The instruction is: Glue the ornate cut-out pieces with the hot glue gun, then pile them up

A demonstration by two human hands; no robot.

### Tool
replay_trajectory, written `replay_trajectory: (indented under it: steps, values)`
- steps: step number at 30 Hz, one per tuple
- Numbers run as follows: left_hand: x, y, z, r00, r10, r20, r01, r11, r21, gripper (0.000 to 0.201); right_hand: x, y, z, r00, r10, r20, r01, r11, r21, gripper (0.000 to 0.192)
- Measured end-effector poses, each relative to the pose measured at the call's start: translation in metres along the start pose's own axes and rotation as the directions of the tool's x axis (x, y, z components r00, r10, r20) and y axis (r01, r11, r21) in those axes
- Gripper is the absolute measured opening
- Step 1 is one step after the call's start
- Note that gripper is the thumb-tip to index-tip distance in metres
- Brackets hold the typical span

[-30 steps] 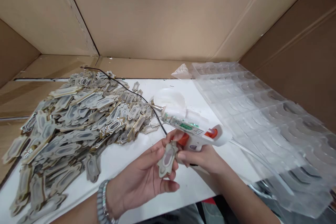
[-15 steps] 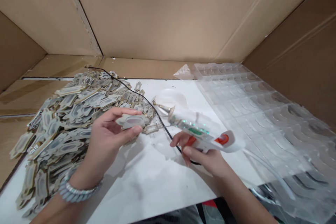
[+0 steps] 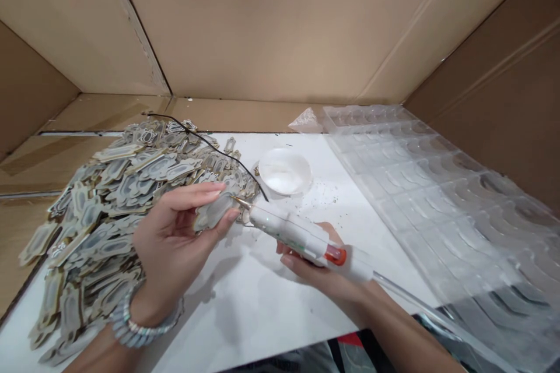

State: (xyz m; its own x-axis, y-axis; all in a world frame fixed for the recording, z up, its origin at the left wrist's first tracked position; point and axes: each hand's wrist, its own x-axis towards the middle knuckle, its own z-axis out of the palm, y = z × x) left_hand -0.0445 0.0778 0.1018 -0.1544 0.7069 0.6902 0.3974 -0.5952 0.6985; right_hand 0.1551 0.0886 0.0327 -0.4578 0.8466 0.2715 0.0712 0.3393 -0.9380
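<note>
My left hand is closed, pinching a grey frame-shaped plaque by its edges between thumb and fingers. A white hot glue gun with a red part is in my right hand, its fingers wrapped round the handle. The gun's metal nozzle points left, and its tip is at the plaque's right end; I cannot tell if it touches. A clear glue stick sticks out of the gun's back. Beside my left hand lies a large heap of similar plaques.
A round white dish stands behind the gun on the white board. Clear plastic trays with curved hollows line the right side. A black cord crosses the heap. Cardboard walls surround the work area. A small clear bag lies at the back.
My right hand has swung the glue gun left and down, bringing the nozzle from above the dish to the plaque. My left hand has tilted the plaque.
</note>
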Motion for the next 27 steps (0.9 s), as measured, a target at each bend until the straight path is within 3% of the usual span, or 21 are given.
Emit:
replay_trajectory:
  steps: [10,15,22,27]
  values:
    - [0.0003,0.0032,0.0032,0.997,0.040,-0.064,-0.038,0.999,0.035,0.035,0.0008,0.0001,-0.0002,1.000,-0.011,0.007,0.011,0.999,-0.038,0.025]
    - [-0.0013,-0.0023,0.0006,0.998,0.062,-0.014,-0.062,0.998,0.021,0.040,-0.0003,-0.0025,-0.0001,1.000,0.012,0.004,-0.012,0.999,-0.045,0.025]
    - [-0.0019,0.0000,0.0014,0.998,0.000,-0.058,-0.001,1.000,-0.013,0.040,0.0006,-0.0037,-0.0011,1.000,0.020,0.019,-0.019,0.998,-0.054,0.028]
    - [-0.0026,0.0014,0.0010,0.997,0.061,-0.046,-0.059,0.997,0.049,0.043,0.0004,-0.0019,-0.0005,1.000,0.001,0.008,-0.001,0.999,-0.039,0.029]
